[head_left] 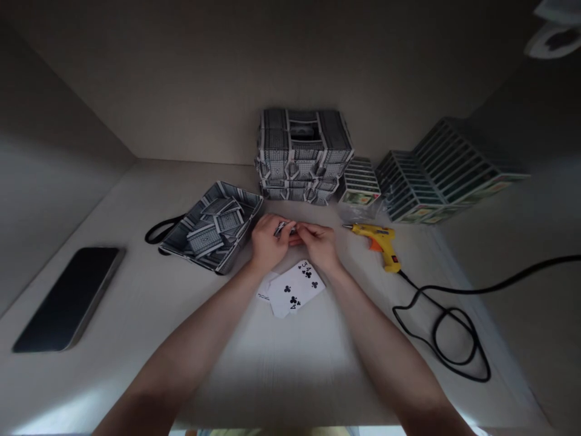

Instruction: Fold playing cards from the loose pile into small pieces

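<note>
My left hand (267, 241) and my right hand (320, 243) meet at the middle of the table, fingers pinched together on a small folded playing card (285, 228) held between them. Just below my hands lies a face-up four of clubs (297, 289) on top of another card (264, 290). To the left of my hands stands a tray made of card backs (181, 239) with several folded cards in it. Behind my hands rises a box built of card backs (303, 154).
A yellow glue gun (379, 239) lies right of my hands, its black cord (454, 339) looping across the table's right side. Rows of card packs (431, 175) stand at the back right. A dark phone (70, 297) lies at the left. Walls close in on three sides.
</note>
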A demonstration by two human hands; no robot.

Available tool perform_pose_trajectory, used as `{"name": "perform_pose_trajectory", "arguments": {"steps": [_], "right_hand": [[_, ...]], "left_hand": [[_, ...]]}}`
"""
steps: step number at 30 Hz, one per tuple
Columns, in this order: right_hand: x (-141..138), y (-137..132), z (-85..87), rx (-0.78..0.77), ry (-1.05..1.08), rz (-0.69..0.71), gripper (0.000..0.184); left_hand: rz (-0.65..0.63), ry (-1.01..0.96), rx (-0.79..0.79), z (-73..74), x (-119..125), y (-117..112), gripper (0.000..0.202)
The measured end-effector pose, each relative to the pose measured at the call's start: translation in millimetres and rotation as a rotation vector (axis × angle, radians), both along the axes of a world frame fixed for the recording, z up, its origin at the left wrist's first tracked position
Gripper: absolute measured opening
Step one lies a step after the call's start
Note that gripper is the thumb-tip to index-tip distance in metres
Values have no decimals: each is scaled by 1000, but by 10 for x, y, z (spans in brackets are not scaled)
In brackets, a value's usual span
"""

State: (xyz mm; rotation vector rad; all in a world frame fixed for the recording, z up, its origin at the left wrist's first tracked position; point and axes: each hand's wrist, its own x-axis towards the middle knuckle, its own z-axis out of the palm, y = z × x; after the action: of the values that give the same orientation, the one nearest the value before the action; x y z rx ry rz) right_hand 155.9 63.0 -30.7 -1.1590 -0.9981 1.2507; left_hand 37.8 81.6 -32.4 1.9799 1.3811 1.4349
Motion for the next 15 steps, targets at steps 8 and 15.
{"name": "perform_pose_trajectory", "arguments": {"steps": [8, 15], "right_hand": [[101, 52, 29, -50, 179, 169, 33], [74, 52, 54, -63, 78, 140, 35]], "left_hand": [[-44, -395, -324, -6, 4, 30, 27], [-117, -502, -408, 15, 9, 22, 29]]}}
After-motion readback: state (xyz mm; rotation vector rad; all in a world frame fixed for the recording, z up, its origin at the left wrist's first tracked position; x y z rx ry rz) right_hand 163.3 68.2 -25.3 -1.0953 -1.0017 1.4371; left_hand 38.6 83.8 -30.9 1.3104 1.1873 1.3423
